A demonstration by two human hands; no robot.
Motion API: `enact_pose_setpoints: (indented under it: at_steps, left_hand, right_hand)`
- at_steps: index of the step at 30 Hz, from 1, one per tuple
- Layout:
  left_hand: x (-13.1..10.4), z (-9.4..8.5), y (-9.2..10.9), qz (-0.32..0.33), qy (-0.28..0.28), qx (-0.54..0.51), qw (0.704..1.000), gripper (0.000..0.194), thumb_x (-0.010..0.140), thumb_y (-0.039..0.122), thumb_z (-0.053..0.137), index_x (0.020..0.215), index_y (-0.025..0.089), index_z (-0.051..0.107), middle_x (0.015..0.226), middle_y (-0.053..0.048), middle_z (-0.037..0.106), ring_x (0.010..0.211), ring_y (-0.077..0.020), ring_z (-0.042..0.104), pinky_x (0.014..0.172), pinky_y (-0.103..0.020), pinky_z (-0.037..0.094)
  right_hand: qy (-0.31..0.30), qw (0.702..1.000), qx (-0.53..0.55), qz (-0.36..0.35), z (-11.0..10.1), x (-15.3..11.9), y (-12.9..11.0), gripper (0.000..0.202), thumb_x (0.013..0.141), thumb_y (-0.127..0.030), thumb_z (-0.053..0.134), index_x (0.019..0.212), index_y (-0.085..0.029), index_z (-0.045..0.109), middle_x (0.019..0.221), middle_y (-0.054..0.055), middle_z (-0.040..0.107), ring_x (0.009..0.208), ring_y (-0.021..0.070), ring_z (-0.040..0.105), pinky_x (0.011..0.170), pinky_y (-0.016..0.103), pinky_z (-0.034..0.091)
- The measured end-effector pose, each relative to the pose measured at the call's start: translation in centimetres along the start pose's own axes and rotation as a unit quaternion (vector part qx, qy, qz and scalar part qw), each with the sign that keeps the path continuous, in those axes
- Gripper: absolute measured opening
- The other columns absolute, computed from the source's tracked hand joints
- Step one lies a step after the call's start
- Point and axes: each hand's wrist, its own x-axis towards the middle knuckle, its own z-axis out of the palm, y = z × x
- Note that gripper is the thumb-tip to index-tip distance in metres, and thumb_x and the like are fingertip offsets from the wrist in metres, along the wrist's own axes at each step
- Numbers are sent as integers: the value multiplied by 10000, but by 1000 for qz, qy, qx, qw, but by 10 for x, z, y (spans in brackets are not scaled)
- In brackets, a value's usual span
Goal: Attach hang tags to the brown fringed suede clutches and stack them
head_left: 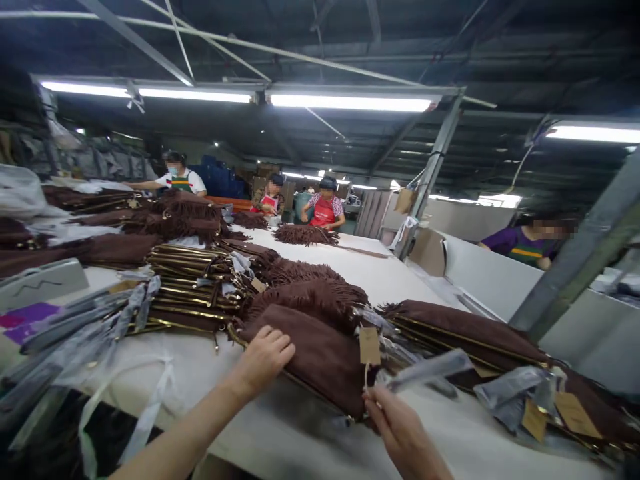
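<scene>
In the head view, a dark brown bag [320,357] is seen lying at the near edge of a pale table [400,427], between the two hands. The left hand [267,357] is laid on the upper face of the bag, towards its left end, with the fingers bent and kept close together; whether any fabric is gripped cannot be told. By the right hand [393,420], a pale cord [367,375] is held between narrowed thumb and fingers beside the bag's right end. A tan tag [370,345] is attached at the upper end of this cord.

Behind the bag, fringed brown pieces [310,293] are heaped. To the left, a stack of brown items with gold-coloured edges [190,287] is seen, and nearer the camera, plastic-wrapped straps [95,340] are bunched. At the right, further brown bags [450,327] are laid on the table, with a clear-wrapped piece [433,370] and more tan tags [575,413] near them. Across the table, a fringed brown bundle [305,234] is placed in front of a person in a red apron [324,210]. Lit tube lamps [350,103] are mounted overhead.
</scene>
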Motion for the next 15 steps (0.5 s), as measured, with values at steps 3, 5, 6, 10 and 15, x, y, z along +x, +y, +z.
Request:
enact_pose_setpoints:
  at_steps: [3, 5, 6, 10, 15]
  left_hand:
    - [-34, 50, 8, -45, 6, -101, 994, 556, 630, 22, 552, 1146, 223, 597, 1249, -134, 581, 1184, -353, 452, 1042, -521, 199]
    - [-46, 70, 33, -50, 23, -138, 989, 540, 635, 31, 569, 1137, 227, 593, 1235, -137, 577, 1144, -354, 472, 986, -476, 253]
    - [-47, 79, 49, -49, 25, -144, 988, 418, 677, 61, 590, 1064, 219, 609, 1146, -135, 607, 1057, -339, 509, 915, -444, 291]
    - [-28, 127, 107, -14, 59, -73, 995, 304, 717, 414, 766, 825, 182, 602, 831, -126, 615, 753, -283, 517, 677, -369, 254]
    - [0, 198, 119, 36, 118, 63, 990, 96, 854, 246, 624, 796, 175, 597, 639, -89, 551, 593, -216, 472, 557, -347, 122]
  right_hand:
    - [-7, 994, 29, 101, 32, -17, 39, 478, 869, -692, 418, 705, -249, 497, 564, -14, 574, 510, 170, 545, 494, 268, 422]
    - [-32, 976, 82, 201, 38, -20, 51, 482, 854, -710, 419, 757, -249, 518, 482, -35, 560, 385, 143, 484, 395, 233, 337]
    - [-49, 964, 107, 238, 38, -18, 54, 488, 843, -718, 429, 770, -245, 523, 446, -45, 545, 334, 128, 443, 360, 219, 289]
    - [-66, 943, 169, 279, 31, -10, 54, 523, 753, -755, 526, 758, -232, 541, 506, -29, 587, 362, 137, 513, 336, 211, 299]
    - [-58, 978, 75, 184, 21, -16, 54, 461, 713, -760, 598, 676, -300, 586, 529, 0, 584, 476, 211, 593, 414, 320, 453]
